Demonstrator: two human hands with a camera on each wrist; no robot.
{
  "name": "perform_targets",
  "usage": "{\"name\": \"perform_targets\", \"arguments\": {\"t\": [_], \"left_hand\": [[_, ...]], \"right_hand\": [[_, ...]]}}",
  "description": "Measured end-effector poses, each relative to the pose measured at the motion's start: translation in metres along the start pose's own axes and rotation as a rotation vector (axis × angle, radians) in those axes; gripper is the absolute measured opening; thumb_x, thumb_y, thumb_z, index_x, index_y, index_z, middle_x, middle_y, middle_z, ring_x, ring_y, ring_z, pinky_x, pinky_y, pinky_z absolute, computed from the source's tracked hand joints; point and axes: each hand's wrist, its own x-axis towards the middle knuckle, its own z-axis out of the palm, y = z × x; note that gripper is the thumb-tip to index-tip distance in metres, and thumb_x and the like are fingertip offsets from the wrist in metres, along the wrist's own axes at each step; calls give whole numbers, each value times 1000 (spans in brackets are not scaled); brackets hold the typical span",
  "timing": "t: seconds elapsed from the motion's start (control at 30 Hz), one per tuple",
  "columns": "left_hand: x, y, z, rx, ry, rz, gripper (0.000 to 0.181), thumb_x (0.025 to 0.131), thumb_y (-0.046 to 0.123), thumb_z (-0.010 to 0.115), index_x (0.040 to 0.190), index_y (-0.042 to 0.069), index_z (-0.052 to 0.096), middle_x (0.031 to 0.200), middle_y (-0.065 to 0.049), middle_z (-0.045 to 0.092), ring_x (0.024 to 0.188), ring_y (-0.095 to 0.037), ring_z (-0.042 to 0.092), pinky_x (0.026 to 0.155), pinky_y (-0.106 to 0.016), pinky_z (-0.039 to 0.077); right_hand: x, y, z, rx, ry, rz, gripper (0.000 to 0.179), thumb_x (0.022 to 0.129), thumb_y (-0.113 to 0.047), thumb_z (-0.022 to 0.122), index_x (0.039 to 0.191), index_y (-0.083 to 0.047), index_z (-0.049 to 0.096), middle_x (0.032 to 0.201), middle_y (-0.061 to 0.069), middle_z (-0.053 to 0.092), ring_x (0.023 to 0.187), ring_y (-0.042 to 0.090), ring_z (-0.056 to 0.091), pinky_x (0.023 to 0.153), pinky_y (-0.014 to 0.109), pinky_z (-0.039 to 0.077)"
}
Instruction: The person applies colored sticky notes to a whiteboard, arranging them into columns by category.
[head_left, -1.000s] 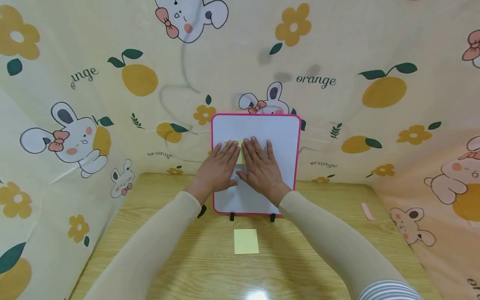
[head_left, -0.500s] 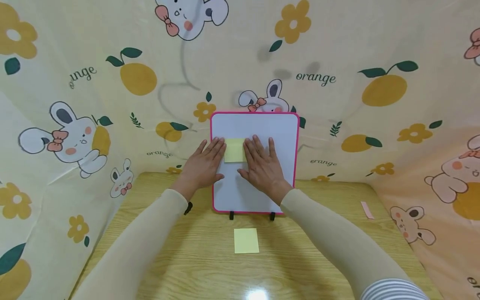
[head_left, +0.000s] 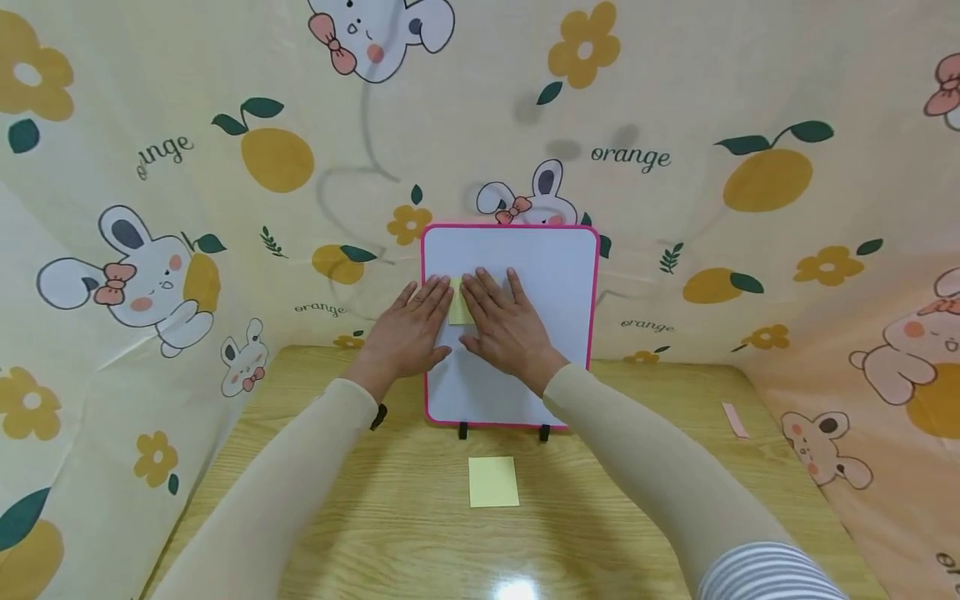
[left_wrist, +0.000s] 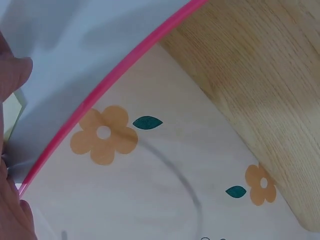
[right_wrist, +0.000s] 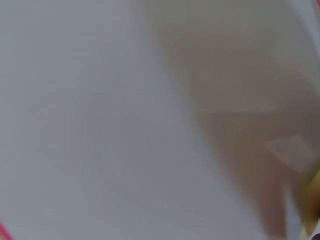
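Note:
A pink-framed whiteboard (head_left: 517, 392) stands upright on the table, with a yellow sticky note (head_left: 459, 310) on its face. My left hand (head_left: 405, 333) lies with straight fingers at the note's left edge, over the board's left rim. Flat fingers of my right hand (head_left: 506, 325) cover the right part of the note. In the left wrist view, part of the left hand (left_wrist: 12, 80) shows beside the note's corner (left_wrist: 12, 112) and the pink rim. Mostly bare board surface (right_wrist: 100, 125) fills the right wrist view, with a bit of yellow at the lower right.
A second yellow sticky note (head_left: 493, 482) lies on the wooden table (head_left: 390, 533) in front of the board. Black feet (head_left: 462, 431) hold up the board. A pink strip (head_left: 735, 421) lies at the table's right. Patterned cloth (head_left: 480, 108) surrounds the table at the back and sides.
First my left hand slid left, uncovering the note on the board. Since then my right hand has moved left across the note, while the left hand has stayed in place.

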Motion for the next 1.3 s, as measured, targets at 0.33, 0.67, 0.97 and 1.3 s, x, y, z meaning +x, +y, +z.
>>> {"name": "perform_targets", "arguments": {"t": [0.33, 0.67, 0.97, 1.3], "left_hand": [[2, 4, -2, -2, 24, 16, 94, 105, 56, 54, 169, 4, 10, 178, -10, 3, 166, -27, 0, 136, -46, 1], [18, 18, -1, 22, 81, 76, 91, 106, 59, 49, 170, 7, 9, 178, -8, 3, 166, -25, -1, 136, -46, 0], [2, -10, 8, 40, 62, 73, 85, 109, 59, 40, 170, 6, 11, 179, -8, 5, 166, -26, 1, 136, -46, -1], [2, -9, 7, 21, 42, 75, 85, 109, 60, 36, 170, 7, 7, 178, -8, 1, 166, -25, -3, 136, -46, -2]], "right_hand": [[-26, 15, 7, 17, -12, 85, 88, 108, -67, 30, 170, -10, 5, 178, 4, -3, 164, 27, -16, 130, 63, -15], [-25, 13, 7, -18, -35, 95, 89, 107, -67, 30, 169, -10, 3, 178, 4, -7, 164, 29, -18, 129, 64, -18], [-25, 13, 7, -23, -22, 74, 88, 107, -67, 32, 170, -9, 7, 178, 5, -3, 164, 28, -15, 131, 62, -13], [4, 0, -4, 10, -1, -13, 83, 109, -63, 31, 170, -11, 10, 178, 4, 2, 166, 25, -7, 133, 61, -8]]}}
